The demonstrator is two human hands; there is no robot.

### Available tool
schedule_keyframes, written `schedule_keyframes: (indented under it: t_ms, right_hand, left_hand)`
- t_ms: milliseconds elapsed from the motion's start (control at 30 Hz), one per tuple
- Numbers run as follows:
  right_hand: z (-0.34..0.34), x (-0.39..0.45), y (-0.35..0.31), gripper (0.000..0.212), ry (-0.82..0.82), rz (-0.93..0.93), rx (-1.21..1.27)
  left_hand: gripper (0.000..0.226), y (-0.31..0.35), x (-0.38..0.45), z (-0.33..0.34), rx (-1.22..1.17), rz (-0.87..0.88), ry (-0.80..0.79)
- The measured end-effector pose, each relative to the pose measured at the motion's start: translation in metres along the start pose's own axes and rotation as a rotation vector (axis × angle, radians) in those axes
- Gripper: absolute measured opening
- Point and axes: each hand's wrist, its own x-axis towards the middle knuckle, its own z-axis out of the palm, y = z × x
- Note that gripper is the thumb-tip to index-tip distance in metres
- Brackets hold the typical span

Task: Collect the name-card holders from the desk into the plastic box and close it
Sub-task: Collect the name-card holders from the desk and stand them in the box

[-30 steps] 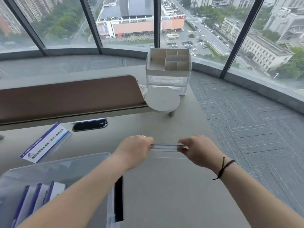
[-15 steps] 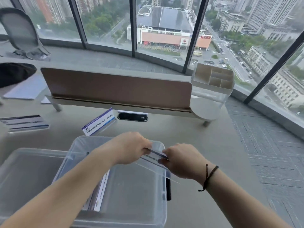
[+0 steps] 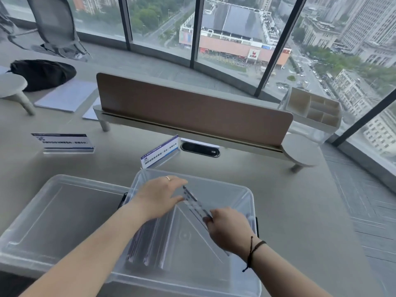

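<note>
A clear plastic box [image 3: 242, 189] sits on the desk in front of me, with several name-card holders [image 3: 147, 245] stacked upright along its left side. Both hands hold one clear name-card holder [image 3: 197, 204] tilted inside the box. My left hand [image 3: 160, 196] grips its far end with spread fingers and my right hand [image 3: 227, 228] pinches its near end. The box lid [image 3: 57, 213] lies flat to the left of the box. Two more name-card holders stand on the desk: one [image 3: 159, 152] just behind the box, another [image 3: 64, 142] at the far left.
A brown desk divider [image 3: 192, 112] on a grey shelf runs across the back, with a white organiser [image 3: 315, 112] at its right end. Papers [image 3: 66, 96], a black bag [image 3: 42, 73] and a chair [image 3: 55, 24] are at the back left. The desk edge drops to carpet on the right.
My hands have carried the clear holder from the open desk at the right over to the box and lowered it inside, tilted. My view has swung left.
</note>
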Motion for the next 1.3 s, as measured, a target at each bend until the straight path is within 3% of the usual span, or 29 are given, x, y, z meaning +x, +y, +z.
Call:
schedule_keyframes:
  t_ms: [167,367,733,1000,1300]
  right_hand:
    - [0.056,0.009,0.001,0.037,-0.010,0.312,0.246]
    - [0.099,0.014,-0.016,0.031,-0.129,0.527,0.404]
    - [0.107,0.020,-0.050,0.026,-0.280,0.499,0.434]
    - [0.115,0.031,-0.074,0.039,-0.299,0.350,0.278]
    - [0.122,0.033,-0.077,0.040,-0.291,0.332,0.211]
  left_hand:
    - [0.063,-0.048,-0.015,0.022,0.218,-0.035,-0.085]
    - [0.079,-0.060,-0.027,0.057,0.226,0.008,-0.259]
    - [0.089,-0.067,-0.036,0.081,0.142,0.015,-0.289]
    - [0.096,-0.064,-0.033,0.083,0.140,-0.013,-0.306]
    - [0.101,-0.058,-0.033,0.084,0.121,-0.057,-0.317]
